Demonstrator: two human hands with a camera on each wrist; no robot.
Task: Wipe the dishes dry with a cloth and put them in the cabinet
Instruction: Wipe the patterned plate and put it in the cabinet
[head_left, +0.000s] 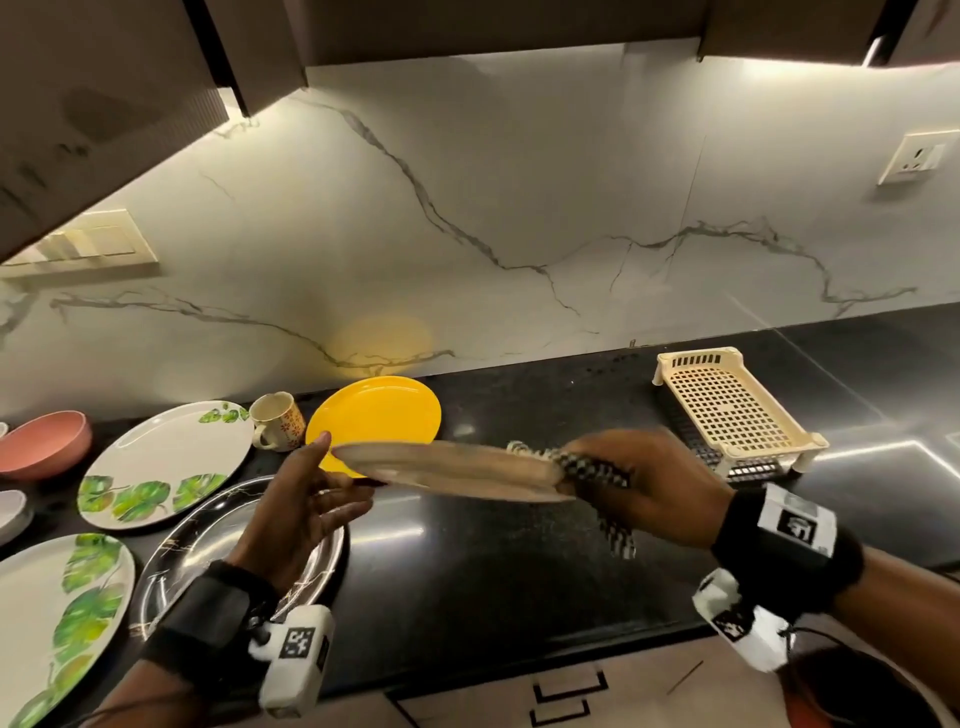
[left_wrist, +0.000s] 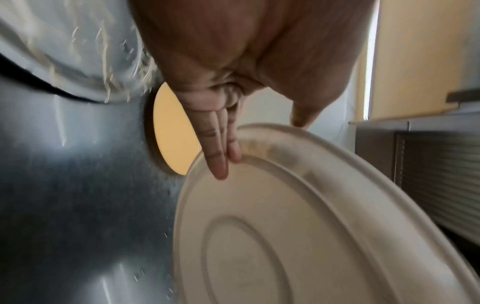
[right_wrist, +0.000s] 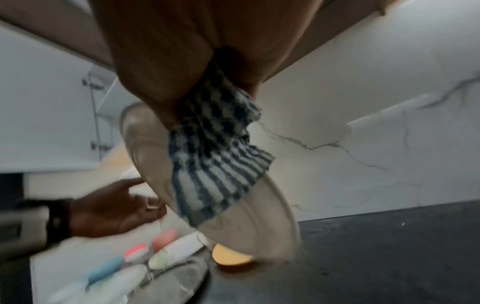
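Table: black stone, carries stock awaiting wipe.
Drain rack: back-right corner.
Steel tray: front-left edge.
Leaf-print plate: left end, beside the tray; likely queued for drying.
Pale plate: in air over table's middle, near level, both faces reachable.
Yellow plate: back edge, behind the pale plate.
Left grip: open, straight fingers propping rim from below as steadying support.
Right grip: closed on checked cloth, folded over opposite rim. Judged wiping top and underside together.

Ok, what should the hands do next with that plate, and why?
Probably slide the checked cloth across the beige plate. The right hand pinches it over one rim only, the left hand steadies the opposite edge, and most of the face is uncovered.
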